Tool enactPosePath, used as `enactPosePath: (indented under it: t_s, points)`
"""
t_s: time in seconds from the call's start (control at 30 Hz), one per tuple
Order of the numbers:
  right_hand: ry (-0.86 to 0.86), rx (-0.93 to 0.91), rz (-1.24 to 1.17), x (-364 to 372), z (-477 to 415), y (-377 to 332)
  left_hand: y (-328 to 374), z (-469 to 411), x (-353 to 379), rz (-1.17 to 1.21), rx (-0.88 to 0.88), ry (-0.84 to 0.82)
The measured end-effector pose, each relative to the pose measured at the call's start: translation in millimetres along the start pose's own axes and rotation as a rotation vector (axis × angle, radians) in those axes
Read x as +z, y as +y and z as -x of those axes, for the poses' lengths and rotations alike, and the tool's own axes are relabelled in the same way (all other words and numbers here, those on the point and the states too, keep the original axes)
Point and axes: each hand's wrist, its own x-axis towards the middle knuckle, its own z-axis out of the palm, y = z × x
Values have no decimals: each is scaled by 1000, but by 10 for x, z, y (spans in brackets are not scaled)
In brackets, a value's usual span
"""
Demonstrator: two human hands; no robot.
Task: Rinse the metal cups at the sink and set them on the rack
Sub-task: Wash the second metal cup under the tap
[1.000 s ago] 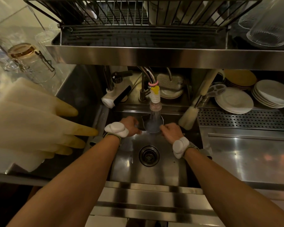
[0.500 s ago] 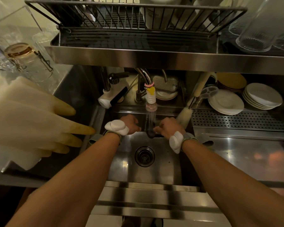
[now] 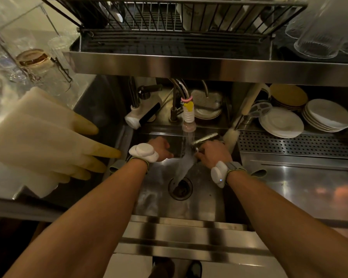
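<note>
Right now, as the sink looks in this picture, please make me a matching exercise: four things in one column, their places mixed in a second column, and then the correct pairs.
Things
1. rubber gloves
2. white plates
3. drain
4. metal cup

Places
A. held in the right hand
B. in the floor of the sink
C. at the left of the picture, fingers pointing right
D. stacked at the right, under the steel shelf

Pairs: 1-C; 2-D; 3-B; 4-A
</note>
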Motion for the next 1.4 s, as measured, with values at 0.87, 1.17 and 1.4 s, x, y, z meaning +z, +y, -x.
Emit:
enactPosePath:
  t_s: [0.87, 1.17, 1.4]
  points:
    - [-27, 305, -867, 82, -64, -170, 61, -29, -16, -30, 14, -78]
    - [-246, 340, -1272, -66, -31, -313, -57, -191, 154, 408, 156, -65]
    - [-309, 236, -1352, -130, -26, -251, 133, 3, 59, 564, 29, -133]
